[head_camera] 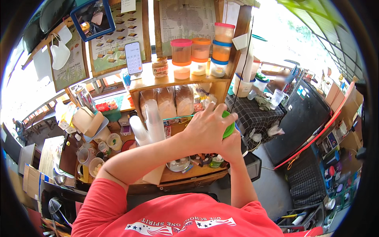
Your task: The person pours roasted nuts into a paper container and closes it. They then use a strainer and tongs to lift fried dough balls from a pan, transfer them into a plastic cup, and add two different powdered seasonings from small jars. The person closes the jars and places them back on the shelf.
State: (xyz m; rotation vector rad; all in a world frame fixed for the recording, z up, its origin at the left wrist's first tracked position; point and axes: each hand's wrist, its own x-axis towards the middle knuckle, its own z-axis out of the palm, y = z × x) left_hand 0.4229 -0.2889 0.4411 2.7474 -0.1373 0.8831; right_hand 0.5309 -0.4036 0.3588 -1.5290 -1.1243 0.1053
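Note:
Both of my hands are together in front of me, over the right part of the wooden counter [177,177]. My left hand [205,127] reaches across from the left, its fingers spread over a green round lid [228,124]. Below and to the right, my right hand [232,145] grips the same green-lidded thing from the other side. Its body is mostly hidden by my hands, so I cannot tell what it contains. Tall stacks of clear plastic cups [155,124] stand left of my hands. Behind them, bagged loaves of bread [167,102] sit inside the shelf.
On the wooden shelf [177,80] stand a phone [133,57], a Nutella jar [160,67] and several lidded tubs [181,51]. Open containers [115,141] crowd the counter's left side. A checkered-cloth table [254,115] and a black refrigerator [299,118] are at the right.

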